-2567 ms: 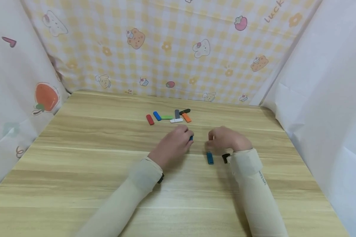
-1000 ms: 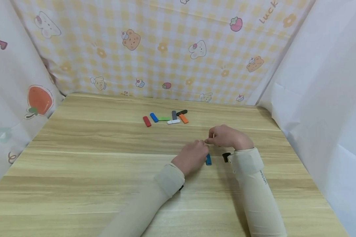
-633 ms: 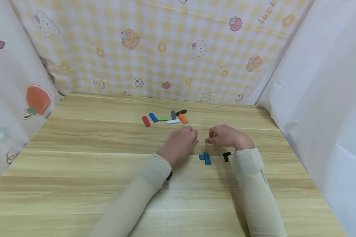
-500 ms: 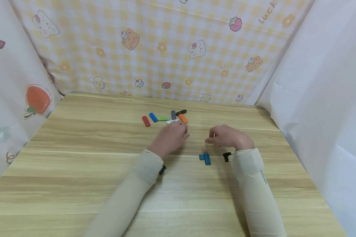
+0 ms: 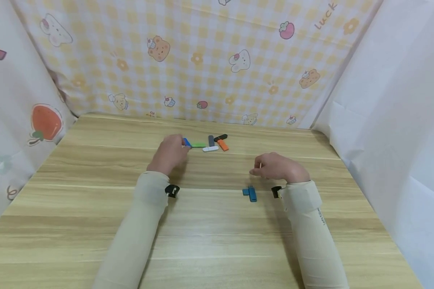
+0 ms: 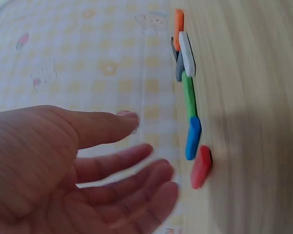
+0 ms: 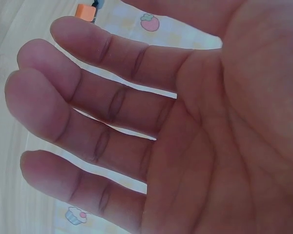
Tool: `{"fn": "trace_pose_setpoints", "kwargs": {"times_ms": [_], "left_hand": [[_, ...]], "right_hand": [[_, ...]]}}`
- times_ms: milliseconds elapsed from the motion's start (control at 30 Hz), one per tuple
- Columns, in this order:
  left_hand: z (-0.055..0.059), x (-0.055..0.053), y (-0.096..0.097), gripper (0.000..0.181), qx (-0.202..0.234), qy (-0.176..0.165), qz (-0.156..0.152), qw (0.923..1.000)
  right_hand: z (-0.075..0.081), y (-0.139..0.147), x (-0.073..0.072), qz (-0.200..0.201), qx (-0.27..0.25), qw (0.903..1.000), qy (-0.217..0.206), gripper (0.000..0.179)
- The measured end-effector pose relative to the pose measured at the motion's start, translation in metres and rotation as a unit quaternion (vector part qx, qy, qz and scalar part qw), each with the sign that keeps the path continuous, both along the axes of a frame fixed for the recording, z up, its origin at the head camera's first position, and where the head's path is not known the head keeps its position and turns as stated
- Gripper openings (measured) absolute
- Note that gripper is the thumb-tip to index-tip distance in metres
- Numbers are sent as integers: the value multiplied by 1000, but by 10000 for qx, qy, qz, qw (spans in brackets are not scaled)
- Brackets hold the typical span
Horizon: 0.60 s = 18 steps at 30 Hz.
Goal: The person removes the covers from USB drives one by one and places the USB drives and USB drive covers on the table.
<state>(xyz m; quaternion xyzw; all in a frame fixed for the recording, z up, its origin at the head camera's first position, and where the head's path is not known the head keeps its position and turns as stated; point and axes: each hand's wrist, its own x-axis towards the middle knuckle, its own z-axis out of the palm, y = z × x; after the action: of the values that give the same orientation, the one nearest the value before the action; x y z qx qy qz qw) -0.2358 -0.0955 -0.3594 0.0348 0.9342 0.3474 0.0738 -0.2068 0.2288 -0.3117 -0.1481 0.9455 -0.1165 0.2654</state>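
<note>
In the head view my left hand (image 5: 169,153) is over the far left part of the table, hiding the red USB stick there. The left wrist view shows that red USB stick (image 6: 201,167) apart from my fingers, which are spread and hold nothing. A blue USB stick (image 6: 193,138) lies beside it, touching the green one (image 6: 189,95). My right hand (image 5: 276,166) hovers with loosely bent fingers and an empty palm. Just below it lie a teal USB stick (image 5: 252,194) with its metal plug bare and, touching its left side, its small teal cap (image 5: 245,192).
Beyond the green stick lie a white USB stick (image 5: 210,149), a grey one (image 5: 211,140), a black one (image 5: 221,137) and an orange one (image 5: 223,145), close together. A patterned curtain (image 5: 199,72) borders the back of the wooden table (image 5: 209,241).
My left hand set the teal cap down beside the teal stick, let go, then moved left and away to the red USB stick. The right hand has stayed nearly still.
</note>
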Motion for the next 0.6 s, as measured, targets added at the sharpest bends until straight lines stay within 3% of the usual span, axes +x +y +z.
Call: {"fn": "trace_pose_setpoints", "kwargs": {"times_ms": [233, 333, 467, 600], "left_hand": [[-11, -12, -9, 42, -57, -618, 230, 9978], [-16, -17, -10, 42, -109, -572, 287, 9979], [-21, -21, -11, 28, -171, -384, 462, 9980], [-23, -24, -12, 22, -128, -463, 631, 9969]], "right_hand": [[-1, 2, 0, 11, -11, 10000, 2, 27], [-1, 3, 0, 36, -33, 10000, 8, 27], [-2, 3, -1, 60, -66, 10000, 19, 26], [-2, 3, -1, 16, -89, 10000, -2, 26]]}}
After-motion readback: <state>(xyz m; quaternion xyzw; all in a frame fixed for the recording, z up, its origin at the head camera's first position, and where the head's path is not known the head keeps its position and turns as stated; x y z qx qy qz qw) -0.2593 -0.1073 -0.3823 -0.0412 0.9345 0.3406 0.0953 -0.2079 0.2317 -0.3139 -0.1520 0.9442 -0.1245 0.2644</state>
